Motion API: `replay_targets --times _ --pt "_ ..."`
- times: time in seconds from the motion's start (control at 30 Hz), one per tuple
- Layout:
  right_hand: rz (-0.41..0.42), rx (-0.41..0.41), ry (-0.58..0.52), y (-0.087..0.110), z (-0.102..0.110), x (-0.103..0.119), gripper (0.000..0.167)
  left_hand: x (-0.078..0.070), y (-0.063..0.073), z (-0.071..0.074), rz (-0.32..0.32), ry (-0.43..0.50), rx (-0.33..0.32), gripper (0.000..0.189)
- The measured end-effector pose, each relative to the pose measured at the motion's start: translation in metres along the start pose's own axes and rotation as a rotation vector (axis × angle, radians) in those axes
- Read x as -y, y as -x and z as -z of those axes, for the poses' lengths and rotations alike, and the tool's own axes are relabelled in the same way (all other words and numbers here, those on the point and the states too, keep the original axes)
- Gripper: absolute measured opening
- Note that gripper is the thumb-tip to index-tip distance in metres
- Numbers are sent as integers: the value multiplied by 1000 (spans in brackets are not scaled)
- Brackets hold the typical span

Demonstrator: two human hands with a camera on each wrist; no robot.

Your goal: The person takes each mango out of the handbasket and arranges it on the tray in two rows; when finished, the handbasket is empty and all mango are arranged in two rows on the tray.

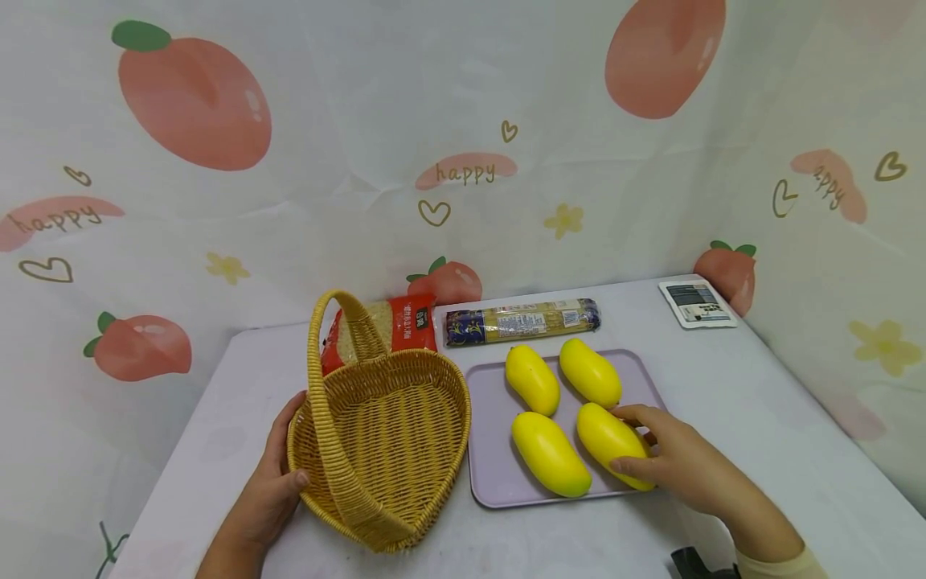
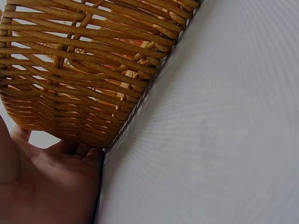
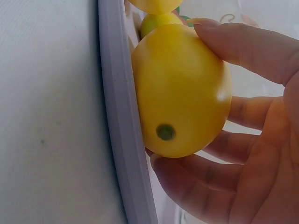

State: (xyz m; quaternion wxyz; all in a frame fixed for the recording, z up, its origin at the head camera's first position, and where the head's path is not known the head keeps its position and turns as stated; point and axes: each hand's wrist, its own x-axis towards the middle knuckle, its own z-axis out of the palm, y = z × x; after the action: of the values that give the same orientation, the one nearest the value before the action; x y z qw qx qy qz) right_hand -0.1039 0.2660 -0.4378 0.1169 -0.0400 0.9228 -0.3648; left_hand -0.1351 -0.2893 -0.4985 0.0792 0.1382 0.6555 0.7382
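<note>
A heart-shaped wicker basket (image 1: 398,434) with a tall arched handle stands on the table, nothing inside it. My left hand (image 1: 271,474) holds its left side, thumb at the rim and fingers along the outer wall; the left wrist view shows the palm (image 2: 51,182) close below the weave. To the right, several yellow mangoes (image 1: 550,454) lie on a lilac tray (image 1: 495,482). With thumb and fingers around it, my right hand (image 1: 680,458) grips the front right mango (image 1: 608,442). In the right wrist view that mango (image 3: 182,93) shows its dark stem spot beside the tray rim (image 3: 124,116).
Behind the basket lies a red bag of grain (image 1: 412,322). A long packet of noodles (image 1: 524,322) lies behind the tray, and a flat white pouch (image 1: 698,304) at the back right. A printed cloth (image 1: 347,104) hangs along the table's far edge. Something black (image 1: 694,563) sits by the right sleeve.
</note>
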Motion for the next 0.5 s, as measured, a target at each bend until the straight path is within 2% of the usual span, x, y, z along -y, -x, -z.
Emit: replay_targets --times 0.5 --pt "-55 23 -19 1 3 1 76 0 0 0 6 -5 -15 102"
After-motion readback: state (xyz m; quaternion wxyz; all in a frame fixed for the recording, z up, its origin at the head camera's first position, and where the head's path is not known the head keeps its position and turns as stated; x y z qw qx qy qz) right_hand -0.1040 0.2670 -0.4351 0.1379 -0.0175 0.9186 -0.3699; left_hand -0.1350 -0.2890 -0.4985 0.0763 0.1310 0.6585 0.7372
